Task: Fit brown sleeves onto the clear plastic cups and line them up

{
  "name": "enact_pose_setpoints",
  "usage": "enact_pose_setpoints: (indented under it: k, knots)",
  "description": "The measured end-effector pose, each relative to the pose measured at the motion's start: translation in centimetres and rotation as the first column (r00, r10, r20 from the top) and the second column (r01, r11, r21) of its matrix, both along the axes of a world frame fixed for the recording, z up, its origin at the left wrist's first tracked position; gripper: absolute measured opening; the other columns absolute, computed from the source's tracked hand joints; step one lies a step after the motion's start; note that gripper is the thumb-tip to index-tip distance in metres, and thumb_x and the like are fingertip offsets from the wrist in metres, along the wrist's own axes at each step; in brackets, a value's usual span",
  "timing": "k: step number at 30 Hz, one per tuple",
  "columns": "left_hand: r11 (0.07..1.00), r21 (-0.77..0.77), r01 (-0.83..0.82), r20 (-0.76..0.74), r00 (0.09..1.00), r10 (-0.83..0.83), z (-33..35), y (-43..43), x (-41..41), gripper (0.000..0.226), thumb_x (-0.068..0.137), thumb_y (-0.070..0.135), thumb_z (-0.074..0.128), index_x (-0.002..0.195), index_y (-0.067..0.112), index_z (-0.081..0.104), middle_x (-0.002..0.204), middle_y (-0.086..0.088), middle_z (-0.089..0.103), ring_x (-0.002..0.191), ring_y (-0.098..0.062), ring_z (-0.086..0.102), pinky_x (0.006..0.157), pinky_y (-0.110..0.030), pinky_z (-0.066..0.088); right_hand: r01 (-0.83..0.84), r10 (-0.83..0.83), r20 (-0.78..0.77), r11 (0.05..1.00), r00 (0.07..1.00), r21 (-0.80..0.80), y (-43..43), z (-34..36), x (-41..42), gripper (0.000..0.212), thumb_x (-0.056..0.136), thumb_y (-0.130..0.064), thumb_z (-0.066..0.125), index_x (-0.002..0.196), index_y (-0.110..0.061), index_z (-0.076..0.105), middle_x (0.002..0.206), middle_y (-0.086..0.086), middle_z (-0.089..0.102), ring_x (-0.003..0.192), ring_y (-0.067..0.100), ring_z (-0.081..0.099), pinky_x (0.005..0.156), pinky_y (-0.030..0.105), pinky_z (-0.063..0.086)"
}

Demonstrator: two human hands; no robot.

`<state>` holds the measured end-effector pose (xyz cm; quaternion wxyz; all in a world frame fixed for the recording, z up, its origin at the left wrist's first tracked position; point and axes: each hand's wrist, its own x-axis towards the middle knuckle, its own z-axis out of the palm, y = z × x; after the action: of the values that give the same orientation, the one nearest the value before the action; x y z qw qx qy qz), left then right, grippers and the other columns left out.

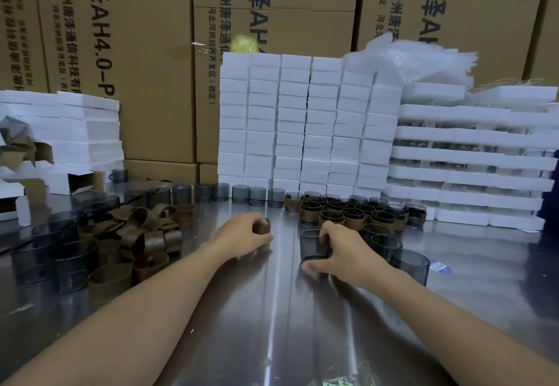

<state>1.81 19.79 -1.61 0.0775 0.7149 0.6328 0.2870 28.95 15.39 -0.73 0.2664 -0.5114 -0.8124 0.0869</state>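
Note:
My left hand (246, 233) curls around a brown sleeve (262, 226) just above the steel table (272, 325). My right hand (338, 252) grips a bare smoky clear cup (313, 245) standing mid-table, thumb at its base. Behind it, several cups with brown sleeves (351, 214) stand grouped in rows. A loose pile of brown sleeves (142, 234) lies at the left. Bare cups (60, 252) stand at the far left, and two more bare cups (408, 261) stand right of my right hand.
A row of bare cups (242, 193) runs along the back of the table. Stacks of white foam blocks (305, 125) rise behind, foam trays (469, 171) at the right and more foam (75, 131) at the left. Cardboard cartons (127, 53) form the backdrop.

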Motion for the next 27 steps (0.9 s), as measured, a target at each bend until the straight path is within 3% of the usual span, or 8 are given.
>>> enact_pose_setpoints:
  k: [3,6,9,12,15,17,20,27]
  knots:
    - [0.982,0.027,0.189,0.087,0.978,-0.190,-0.2,0.3,0.4,0.023,0.083,0.050,0.090,0.091,0.035,0.074,0.145,0.019,0.047,0.129,-0.005,0.046,0.109,-0.032,0.032,0.008,-0.008,0.008,1.000,1.000,0.012,-0.1,0.0,-0.1,0.053,0.083,-0.070,0.081,0.094,-0.027,0.052,0.092,-0.004,0.061,0.073,0.014,0.052,0.064,0.032,0.044]
    - [0.974,-0.008,0.226,0.174,0.959,-0.222,-0.4,0.5,1.4,0.026,0.079,0.042,0.095,0.084,0.030,0.072,0.116,0.010,0.074,0.113,-0.017,0.070,0.094,-0.034,0.053,0.040,-0.043,0.077,0.998,0.996,0.039,-0.3,0.1,-0.1,0.044,0.089,-0.067,0.075,0.095,-0.032,0.048,0.088,-0.005,0.063,0.070,0.015,0.055,0.067,0.037,0.048]
    - [0.960,-0.043,0.275,0.261,0.931,-0.255,-0.2,0.4,1.8,0.038,0.076,0.029,0.095,0.097,0.035,0.064,0.103,0.002,0.080,0.097,-0.019,0.076,0.097,-0.045,0.060,0.054,-0.056,0.024,0.995,0.998,0.081,-0.4,0.2,0.2,0.047,0.090,-0.063,0.076,0.115,-0.038,0.045,0.092,-0.011,0.064,0.074,0.012,0.060,0.068,0.037,0.052]
    - [0.913,-0.130,0.388,0.361,0.876,-0.321,-0.1,-0.2,2.4,0.071,0.068,0.036,0.096,0.121,0.051,0.052,0.112,0.000,0.079,0.099,-0.016,0.075,0.089,-0.029,0.054,0.014,-0.006,-0.111,0.998,0.994,0.066,-0.6,0.4,0.2,0.080,0.091,-0.051,0.083,0.155,-0.041,0.035,0.134,-0.011,0.066,0.115,0.015,0.066,0.099,0.036,0.054]
    - [0.938,-0.098,0.333,0.304,0.907,-0.290,-0.7,-0.4,3.6,0.080,0.070,0.046,0.100,0.135,0.037,0.055,0.118,0.007,0.074,0.110,-0.011,0.070,0.098,-0.029,0.053,0.000,0.012,-0.127,0.996,0.992,0.091,-0.4,0.6,0.2,0.086,0.094,-0.043,0.084,0.164,-0.033,0.035,0.160,-0.007,0.050,0.146,0.018,0.048,0.119,0.034,0.040]
    - [0.928,-0.057,0.369,0.326,0.885,-0.332,-0.7,-0.5,4.3,0.060,0.076,0.031,0.100,0.126,0.023,0.068,0.115,0.002,0.078,0.110,-0.016,0.073,0.108,-0.036,0.054,-0.030,0.048,-0.138,0.991,0.989,0.129,-0.4,0.5,0.1,0.080,0.094,-0.036,0.084,0.160,-0.032,0.041,0.152,-0.009,0.053,0.141,0.014,0.050,0.116,0.028,0.039]
    - [0.867,-0.062,0.494,0.341,0.827,-0.447,-0.5,-1.1,4.8,0.039,0.082,0.013,0.094,0.117,0.015,0.077,0.112,-0.011,0.079,0.104,-0.018,0.073,0.098,-0.023,0.052,-0.087,0.118,-0.177,0.981,0.977,0.174,-0.4,0.6,0.0,0.072,0.092,-0.024,0.086,0.151,-0.036,0.046,0.138,-0.014,0.055,0.127,0.005,0.054,0.113,0.028,0.046]
    - [0.831,-0.135,0.539,0.534,0.746,-0.397,-0.4,-1.2,4.8,0.047,0.077,0.004,0.094,0.120,0.010,0.077,0.112,-0.008,0.082,0.095,-0.010,0.077,0.074,-0.011,0.052,-0.215,0.219,-0.007,0.964,0.976,0.159,-0.5,0.4,0.0,0.072,0.093,-0.021,0.075,0.148,-0.052,0.041,0.139,-0.014,0.044,0.123,0.008,0.053,0.108,0.026,0.044]
